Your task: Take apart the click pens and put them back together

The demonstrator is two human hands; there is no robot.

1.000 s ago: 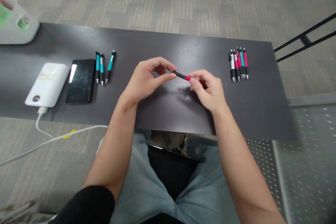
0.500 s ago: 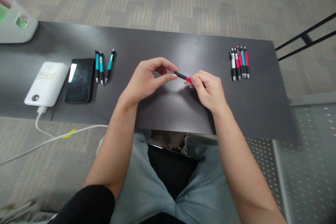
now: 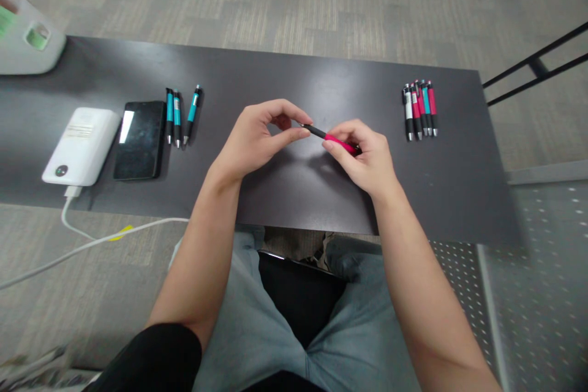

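A pink pen with a black grip is held between my two hands above the middle of the dark table. My left hand pinches its tip end between thumb and index finger. On the pink barrel, the thumb and fingers of my right hand are closed; part of its back end shows between them. To the left lie three blue pens, one blue pen a little apart from the others. On the right, several pens sit side by side, among them a white pen and a pink pen.
Left of the blue pens lie a black phone and a white power bank with a white cable running off the front edge. A whitish plastic container stands at the far left. Black metal bars are beyond the right edge.
My right hand's fingers have opened and shifted their hold on the pen, so more of the pink barrel shows. My left hand keeps its pinch in nearly the same place.
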